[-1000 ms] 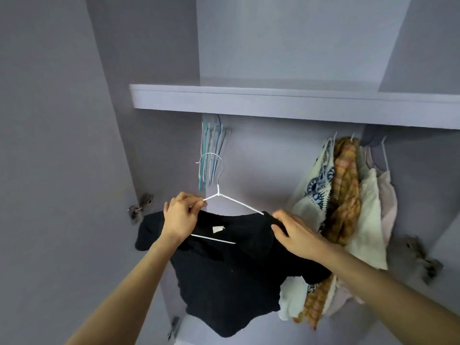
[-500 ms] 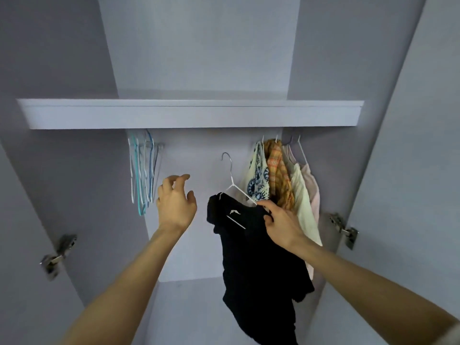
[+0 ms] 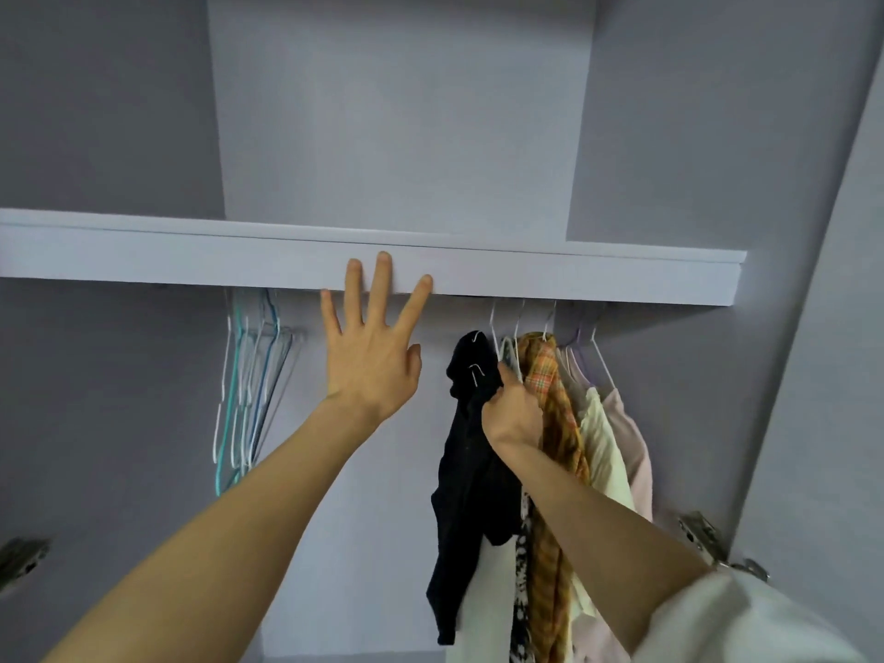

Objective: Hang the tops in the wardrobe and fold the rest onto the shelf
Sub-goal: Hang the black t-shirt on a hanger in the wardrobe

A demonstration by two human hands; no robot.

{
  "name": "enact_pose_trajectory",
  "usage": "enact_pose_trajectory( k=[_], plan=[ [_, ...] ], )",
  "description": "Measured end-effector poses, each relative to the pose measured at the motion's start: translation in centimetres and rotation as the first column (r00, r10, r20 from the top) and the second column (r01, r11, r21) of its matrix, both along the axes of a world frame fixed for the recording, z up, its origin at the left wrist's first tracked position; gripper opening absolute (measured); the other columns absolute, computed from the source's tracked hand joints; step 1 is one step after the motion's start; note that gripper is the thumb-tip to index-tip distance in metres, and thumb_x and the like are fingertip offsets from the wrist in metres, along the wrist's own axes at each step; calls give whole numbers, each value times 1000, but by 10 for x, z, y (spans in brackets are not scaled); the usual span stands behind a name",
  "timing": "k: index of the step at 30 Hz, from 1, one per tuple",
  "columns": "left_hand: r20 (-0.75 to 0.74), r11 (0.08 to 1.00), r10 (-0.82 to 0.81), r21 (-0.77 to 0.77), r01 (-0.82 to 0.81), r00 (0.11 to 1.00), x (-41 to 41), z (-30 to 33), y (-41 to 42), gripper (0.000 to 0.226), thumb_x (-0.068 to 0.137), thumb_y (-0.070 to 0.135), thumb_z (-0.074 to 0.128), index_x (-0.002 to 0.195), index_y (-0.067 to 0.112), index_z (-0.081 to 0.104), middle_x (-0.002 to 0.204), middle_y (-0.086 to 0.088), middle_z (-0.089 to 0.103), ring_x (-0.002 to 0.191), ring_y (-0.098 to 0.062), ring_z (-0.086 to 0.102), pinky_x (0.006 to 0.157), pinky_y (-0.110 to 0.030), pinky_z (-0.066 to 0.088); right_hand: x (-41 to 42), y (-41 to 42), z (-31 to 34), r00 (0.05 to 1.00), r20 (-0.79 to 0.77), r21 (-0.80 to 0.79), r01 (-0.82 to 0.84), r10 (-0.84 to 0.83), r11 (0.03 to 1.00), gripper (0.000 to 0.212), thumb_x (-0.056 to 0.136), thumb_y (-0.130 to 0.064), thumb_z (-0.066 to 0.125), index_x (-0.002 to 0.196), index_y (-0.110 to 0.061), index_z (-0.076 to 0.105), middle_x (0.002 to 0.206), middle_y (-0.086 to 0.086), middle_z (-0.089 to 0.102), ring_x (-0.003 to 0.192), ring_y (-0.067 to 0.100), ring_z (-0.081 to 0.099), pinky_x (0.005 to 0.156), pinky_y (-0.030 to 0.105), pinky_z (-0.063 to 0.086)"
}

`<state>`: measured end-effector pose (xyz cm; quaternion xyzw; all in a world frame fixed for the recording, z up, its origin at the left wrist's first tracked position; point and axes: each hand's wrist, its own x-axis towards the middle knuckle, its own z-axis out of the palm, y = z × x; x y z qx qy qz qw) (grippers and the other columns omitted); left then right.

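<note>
Right hand (image 3: pixel 512 413) grips black top (image 3: pixel 471 452); left hand (image 3: pixel 370 361) spread.

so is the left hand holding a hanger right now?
No. The left hand is spread open, empty, in front of the shelf edge; the empty hangers hang further left.

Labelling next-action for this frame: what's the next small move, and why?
Probably let go: the right hand grips the black knit top, which seems to hang beside the orange plaid shirt; its hook is hidden behind the pale lilac shelf. The left hand is spread, empty.
</note>
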<state>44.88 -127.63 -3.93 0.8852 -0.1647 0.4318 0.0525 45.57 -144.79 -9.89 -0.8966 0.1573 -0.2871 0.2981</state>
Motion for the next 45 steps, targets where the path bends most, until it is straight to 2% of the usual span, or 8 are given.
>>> enact_pose_trajectory(
  k=[8,12,19,24,32,37,41,45],
  plan=[
    [172,999,41,-29,-37,984,21,-9,-9,94,77,32,71,150,33,12,157,-18,12,143,-45,8,109,-65,13,44,6,-15,993,-110,-16,-34,32,999,52,94,-10,45,144,-18,31,125,18,53,106,36,58,75,37,47],
    [36,1000,21,-14,-21,999,9,-7,-4,90,86,31,59,149,35,-5,159,-12,-6,144,-38,-8,111,-62,6,23,15,-15,986,-142,-59,-92,82,994,53,95,-16,43,145,-17,28,130,15,38,114,36,48,81,38,44],
    [-256,969,-26,-244,-39,966,-61,-44,54,62,92,28,54,148,21,29,158,-11,12,145,-32,7,115,-52,7,-53,43,-17,919,-107,-301,-393,379,869,42,96,-17,40,138,-16,43,137,4,45,126,22,39,101,35,35],
    [-392,907,49,-368,-206,919,-132,-76,121,49,90,21,58,137,12,47,143,-12,40,129,-34,37,106,-46,31,-111,97,-26,750,-177,-224,-661,637,716,33,96,-12,42,125,-13,57,125,2,58,117,21,50,97,32,38],
    [-616,748,291,-330,-575,732,-306,-164,217,38,93,24,52,131,17,54,134,-2,51,122,-27,46,99,-37,39,-179,222,-84,167,-389,118,-966,906,229,24,94,-10,47,107,-11,68,98,-1,69,93,19,64,87,25,46],
    [-731,388,442,-366,-846,519,-444,-211,250,37,95,22,50,131,15,53,133,-3,53,122,-23,48,102,-33,38,-254,320,-124,-312,-503,263,-944,806,-201,24,95,-16,47,105,-21,68,90,-1,70,87,20,65,83,29,49],
    [-771,21,532,-402,-915,351,-546,-225,245,36,95,20,51,130,14,54,132,-4,54,120,-24,51,99,-27,35,-330,374,-139,-543,-538,316,-839,645,-442,25,96,-19,45,107,-22,67,87,-13,65,90,11,63,80,17,45],
    [-797,-327,587,-395,-858,143,-655,-231,212,35,92,14,54,127,13,57,127,-8,57,117,-25,55,96,-29,38,-435,417,-143,-729,-531,349,-654,433,-672,26,98,-17,41,106,-20,66,83,-15,59,88,14,60,83,26,47]
  ],
)
